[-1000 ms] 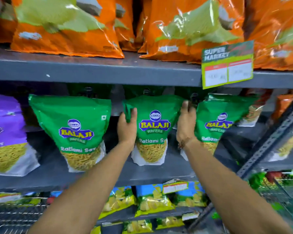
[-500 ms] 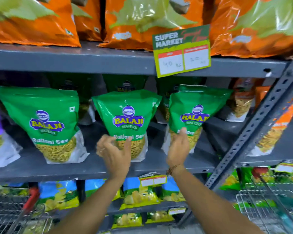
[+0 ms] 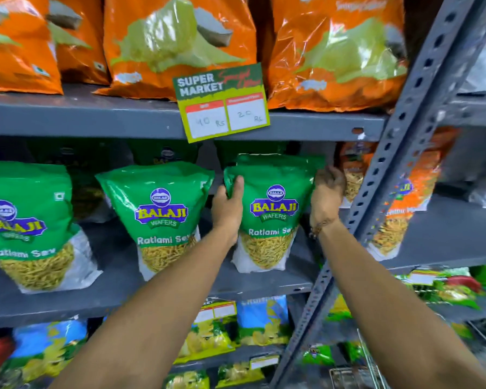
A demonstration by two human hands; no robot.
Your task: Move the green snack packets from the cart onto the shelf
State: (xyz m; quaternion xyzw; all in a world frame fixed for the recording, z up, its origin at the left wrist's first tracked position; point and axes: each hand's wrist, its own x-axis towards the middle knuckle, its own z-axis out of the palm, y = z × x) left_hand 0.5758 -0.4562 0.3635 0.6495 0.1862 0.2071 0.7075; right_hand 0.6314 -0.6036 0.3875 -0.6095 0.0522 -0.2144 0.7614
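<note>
- Fingers [image 3: 237, 189] of the left hand [image 3: 227, 209] wrap the upper left edge of the rightmost green packet [image 3: 274, 211], thumb on its glossy front face, pinching the crinkled plastic.
- Right hand [image 3: 326, 192] cups that packet's opposite upper edge, its fingers curling behind the film out of sight; a beaded band circles the wrist.
- Held between both hands, this packet stands upright on the grey metal shelf [image 3: 118, 279], its white, clear-windowed base showing thin yellow strands and touching the shelf board.
- Left of it on the same board stands a middle green packet [image 3: 159, 217], a pouch of the same shape with a puffed, shiny top, just beside the left hand.
- Further left from the held packet, a third green packet [image 3: 31, 223] leans at the frame edge.
- More dark green pouches stand in shadow behind the held packet.
- Above it, a tilted paper price card [image 3: 222, 103] hangs on the edge of the upper shelf, below large crinkly orange bags [image 3: 180, 43].
- Right of the held packet, a perforated grey steel upright [image 3: 404, 153] slants across, with orange pouches [image 3: 399, 209] beyond it.
- Below it, blue-and-yellow packets [image 3: 261, 321] fill the lower shelf.
</note>
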